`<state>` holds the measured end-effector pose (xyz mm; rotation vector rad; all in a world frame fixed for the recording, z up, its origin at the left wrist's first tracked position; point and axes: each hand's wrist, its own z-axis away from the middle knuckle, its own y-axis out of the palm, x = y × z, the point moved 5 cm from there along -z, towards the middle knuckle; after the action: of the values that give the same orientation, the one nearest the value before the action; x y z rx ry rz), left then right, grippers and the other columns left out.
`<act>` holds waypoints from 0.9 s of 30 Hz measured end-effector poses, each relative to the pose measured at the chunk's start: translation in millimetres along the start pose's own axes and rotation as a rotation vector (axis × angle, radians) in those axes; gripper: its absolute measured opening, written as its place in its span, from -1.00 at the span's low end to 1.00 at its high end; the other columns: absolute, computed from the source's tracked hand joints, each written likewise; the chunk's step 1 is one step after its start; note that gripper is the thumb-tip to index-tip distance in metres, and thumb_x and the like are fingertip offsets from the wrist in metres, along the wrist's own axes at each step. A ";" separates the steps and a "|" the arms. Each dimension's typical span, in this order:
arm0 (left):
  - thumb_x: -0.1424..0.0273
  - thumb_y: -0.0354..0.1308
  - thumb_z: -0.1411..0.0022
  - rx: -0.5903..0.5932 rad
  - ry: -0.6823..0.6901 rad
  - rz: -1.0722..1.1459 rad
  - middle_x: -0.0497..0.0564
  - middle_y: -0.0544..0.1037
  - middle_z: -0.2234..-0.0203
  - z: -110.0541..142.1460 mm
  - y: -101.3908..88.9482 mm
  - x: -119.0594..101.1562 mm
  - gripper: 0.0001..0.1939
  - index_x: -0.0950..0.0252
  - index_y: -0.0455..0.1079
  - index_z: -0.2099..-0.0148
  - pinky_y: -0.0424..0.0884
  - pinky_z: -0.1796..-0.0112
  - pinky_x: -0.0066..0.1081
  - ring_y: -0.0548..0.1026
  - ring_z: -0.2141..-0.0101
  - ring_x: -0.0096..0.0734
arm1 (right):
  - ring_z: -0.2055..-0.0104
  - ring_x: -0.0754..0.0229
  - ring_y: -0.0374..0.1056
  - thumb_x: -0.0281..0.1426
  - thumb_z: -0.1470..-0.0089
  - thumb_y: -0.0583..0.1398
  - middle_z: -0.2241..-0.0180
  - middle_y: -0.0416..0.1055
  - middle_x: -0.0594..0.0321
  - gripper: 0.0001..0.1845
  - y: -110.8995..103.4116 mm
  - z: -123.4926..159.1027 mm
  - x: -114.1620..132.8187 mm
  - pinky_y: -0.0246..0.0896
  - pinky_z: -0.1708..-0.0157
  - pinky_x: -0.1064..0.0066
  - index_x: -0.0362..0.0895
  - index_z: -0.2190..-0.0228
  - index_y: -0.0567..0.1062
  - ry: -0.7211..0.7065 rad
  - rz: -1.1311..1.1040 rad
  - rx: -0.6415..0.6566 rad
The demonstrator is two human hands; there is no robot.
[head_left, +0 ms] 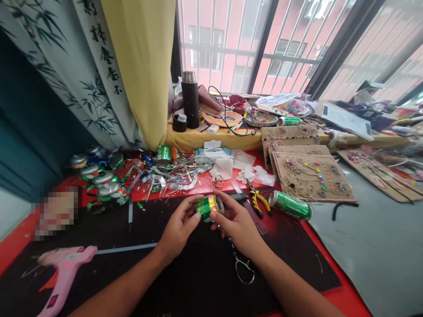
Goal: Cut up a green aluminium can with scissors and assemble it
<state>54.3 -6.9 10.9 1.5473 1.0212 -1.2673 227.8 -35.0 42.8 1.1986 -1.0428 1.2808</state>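
Note:
Between my two hands is a short green and yellow piece of a drink can point(207, 208), tilted above the black mat point(198, 273). My left hand point(180, 224) grips its left side, thumb in front and fingers behind. On the right side, my right hand point(236, 222) holds it with thumb and fingertips. Under my right hand lies a pair of scissors point(243, 268), their blades partly hidden by that hand. A ruler point(259, 222) and yellow-black pliers point(258, 201) rest just beyond my right hand. Farther right, a whole green can point(291, 205) lies on its side.
A pink glue gun point(64, 268) with a glue stick lies at left. Several can-made teapots point(107, 189) stand behind it. Cut metal strips point(175, 176) are heaped at the back near tissues point(221, 167). Cardboard with jewellery point(313, 171) and a black thermos point(190, 101) stand farther back.

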 end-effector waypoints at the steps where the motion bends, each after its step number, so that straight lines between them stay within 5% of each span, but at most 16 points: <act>1: 0.16 0.31 -0.36 0.000 0.005 0.002 0.22 0.62 -0.16 0.2 0.3 -0.2 -0.54 0.23 0.47 -0.21 0.51 -0.17 -0.07 0.59 -0.15 0.03 | 0.44 0.18 0.49 -0.18 -0.11 0.45 0.40 0.52 0.29 -0.18 0.1 0.3 -0.1 0.25 0.61 0.51 -0.07 -0.33 0.42 -0.002 -0.004 -0.003; 27: 0.15 0.31 -0.33 0.020 -0.001 0.000 0.22 0.58 -0.26 4.0 -1.3 1.1 -0.42 0.24 0.47 -0.33 0.45 -0.25 0.02 0.52 -0.26 0.15 | 0.40 0.19 0.50 -0.21 -0.14 0.44 0.26 0.57 0.23 -0.24 2.3 5.6 2.7 0.28 0.60 0.49 0.03 -0.33 0.43 -0.012 -0.002 -0.010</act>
<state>52.1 -10.3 9.2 1.5615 1.0105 -1.2822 226.1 -40.4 46.4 1.2008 -1.0558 1.2669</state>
